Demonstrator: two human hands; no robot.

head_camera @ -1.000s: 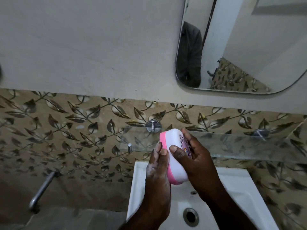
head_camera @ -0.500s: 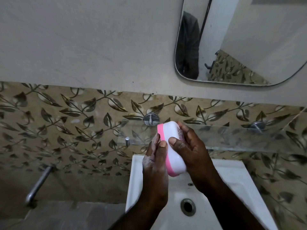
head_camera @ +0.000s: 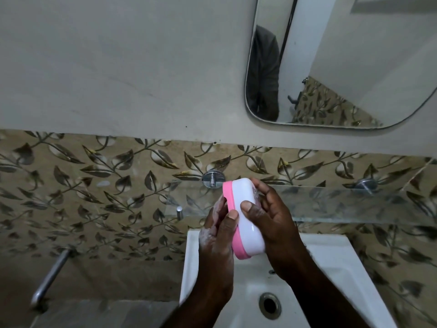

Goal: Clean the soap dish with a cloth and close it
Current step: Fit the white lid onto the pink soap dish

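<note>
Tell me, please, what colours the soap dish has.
The soap dish is white with a pink band; head view.

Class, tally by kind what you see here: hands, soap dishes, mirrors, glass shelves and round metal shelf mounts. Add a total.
hands: 2 (left hand, right hand)
soap dish: 1
mirror: 1
glass shelf: 1
round metal shelf mounts: 2
total: 7
</note>
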